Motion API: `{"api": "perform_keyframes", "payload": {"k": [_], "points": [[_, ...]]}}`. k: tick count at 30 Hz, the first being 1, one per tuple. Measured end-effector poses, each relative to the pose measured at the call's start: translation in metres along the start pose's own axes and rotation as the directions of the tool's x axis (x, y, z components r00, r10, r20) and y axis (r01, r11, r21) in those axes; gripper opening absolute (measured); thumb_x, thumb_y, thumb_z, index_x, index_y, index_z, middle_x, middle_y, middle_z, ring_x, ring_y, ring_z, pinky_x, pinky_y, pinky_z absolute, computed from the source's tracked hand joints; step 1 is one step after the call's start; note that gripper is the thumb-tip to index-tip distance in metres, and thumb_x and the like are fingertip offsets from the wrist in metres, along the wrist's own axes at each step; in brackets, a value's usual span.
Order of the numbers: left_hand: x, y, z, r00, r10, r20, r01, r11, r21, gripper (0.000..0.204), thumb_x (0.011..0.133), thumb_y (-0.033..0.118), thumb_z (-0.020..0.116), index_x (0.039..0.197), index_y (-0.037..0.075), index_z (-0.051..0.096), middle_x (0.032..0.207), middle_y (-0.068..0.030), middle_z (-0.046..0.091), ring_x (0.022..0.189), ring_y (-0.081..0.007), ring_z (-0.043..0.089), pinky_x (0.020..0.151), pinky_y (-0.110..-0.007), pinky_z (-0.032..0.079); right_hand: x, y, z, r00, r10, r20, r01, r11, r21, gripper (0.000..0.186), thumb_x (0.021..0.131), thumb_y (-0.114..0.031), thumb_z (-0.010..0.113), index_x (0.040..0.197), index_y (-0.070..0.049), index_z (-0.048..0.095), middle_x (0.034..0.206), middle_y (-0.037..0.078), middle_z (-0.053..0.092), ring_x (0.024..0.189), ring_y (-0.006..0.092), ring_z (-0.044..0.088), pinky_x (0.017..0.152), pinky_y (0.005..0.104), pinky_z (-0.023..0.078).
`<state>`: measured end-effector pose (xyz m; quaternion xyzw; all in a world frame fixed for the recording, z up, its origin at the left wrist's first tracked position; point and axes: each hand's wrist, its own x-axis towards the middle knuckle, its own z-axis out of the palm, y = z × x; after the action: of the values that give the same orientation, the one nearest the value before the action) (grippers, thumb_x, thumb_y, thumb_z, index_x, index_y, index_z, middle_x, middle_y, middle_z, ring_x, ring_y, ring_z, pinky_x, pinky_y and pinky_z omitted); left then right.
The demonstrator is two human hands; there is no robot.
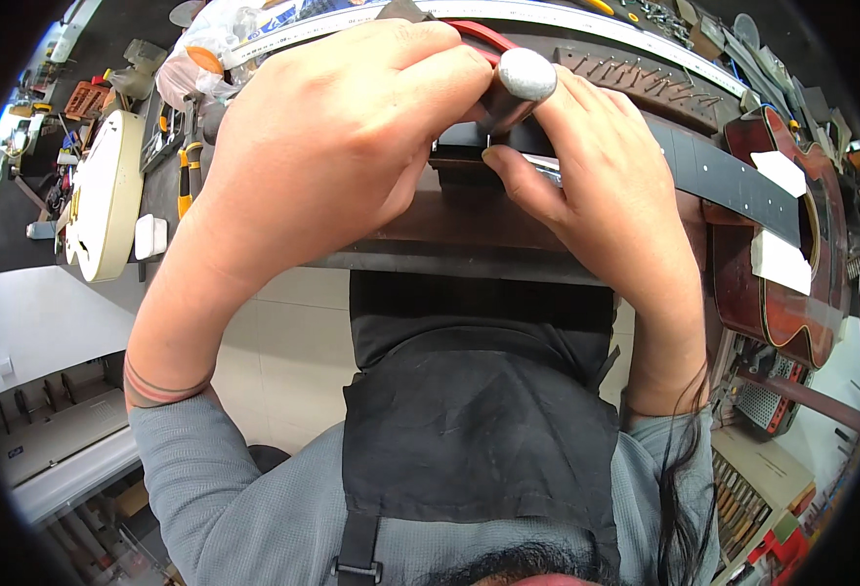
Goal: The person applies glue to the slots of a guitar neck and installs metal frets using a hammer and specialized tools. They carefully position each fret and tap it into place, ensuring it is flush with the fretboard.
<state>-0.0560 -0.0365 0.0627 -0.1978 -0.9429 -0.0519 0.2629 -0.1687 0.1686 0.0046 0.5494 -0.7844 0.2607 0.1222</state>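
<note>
Left hand (337, 137) hiding tool's (520, 86) tip

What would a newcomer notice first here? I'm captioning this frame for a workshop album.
Two bare hands meet at top centre: the left hand and right hand grip a grey-handled tool over a dark guitar fretboard. At the right lies a red-brown acoustic guitar body; at the left, a cream guitar body.

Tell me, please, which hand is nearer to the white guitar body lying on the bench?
Left. The left hand is just right of the white guitar body, a gap between them; the right hand lies farther off, beyond the left.
</note>
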Motion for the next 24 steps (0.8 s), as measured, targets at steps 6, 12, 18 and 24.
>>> {"api": "perform_keyframes", "payload": {"k": [6, 12, 18, 24], "points": [[0.003, 0.0, -0.001, 0.998, 0.033, 0.05, -0.034, 0.999, 0.021, 0.017, 0.088, -0.003, 0.078, 0.102, -0.001, 0.068, 0.094, -0.0122, 0.069, 0.078, -0.0311, 0.065, 0.069, -0.039, 0.052, -0.001, 0.012, -0.013, 0.997, -0.055, 0.051, 0.046, 0.985, 0.165, 0.051, 0.094, -0.015, 0.077, 0.142, -0.002, 0.062, 0.138, 0.016, 0.068, 0.123, 0.0336, 0.065, 0.103, 0.0421, 0.051], [0.006, -0.004, 0.0, 0.998, 0.069, -0.005, -0.069, 0.991, -0.114, 0.019, 0.076, -0.007, 0.068, 0.09, 0.004, 0.063, 0.083, -0.012, 0.061, 0.076, -0.0334, 0.066, 0.065, -0.041, 0.053, 0.039, 0.038, -0.025, 0.934, 0.047, 0.353, -0.271, 0.738, 0.617, 0.03, 0.107, -0.013, 0.059, 0.128, 0.006, 0.069, 0.111, 0.007, 0.074, 0.099, 0.0153, 0.067, 0.093, 0.0308, 0.052], [0.003, -0.003, 0.005, 0.996, 0.082, -0.041, -0.086, 0.99, -0.114, 0.018, 0.075, -0.007, 0.068, 0.088, 0.003, 0.062, 0.082, -0.0124, 0.059, 0.074, -0.0336, 0.065, 0.064, -0.041, 0.052, 0.069, 0.009, -0.044, 0.782, 0.289, 0.552, -0.482, 0.843, 0.241, 0.051, 0.098, -0.049, 0.072, 0.11, 0.001, 0.075, 0.089, 0.007, 0.071, 0.08, 0.017, 0.063, 0.074, 0.0327, 0.051], [-0.003, -0.005, 0.01, 0.99, 0.096, -0.104, -0.111, 0.983, -0.145, 0.017, 0.076, -0.008, 0.069, 0.088, 0.002, 0.063, 0.081, -0.0125, 0.059, 0.072, -0.0335, 0.064, 0.063, -0.041, 0.051, 0.077, 0.008, -0.058, 0.754, 0.189, 0.629, -0.446, 0.85, 0.279, 0.048, 0.096, -0.044, 0.076, 0.115, 0.0, 0.076, 0.098, 0.009, 0.076, 0.088, 0.0172, 0.067, 0.08, 0.0319, 0.054]]}}
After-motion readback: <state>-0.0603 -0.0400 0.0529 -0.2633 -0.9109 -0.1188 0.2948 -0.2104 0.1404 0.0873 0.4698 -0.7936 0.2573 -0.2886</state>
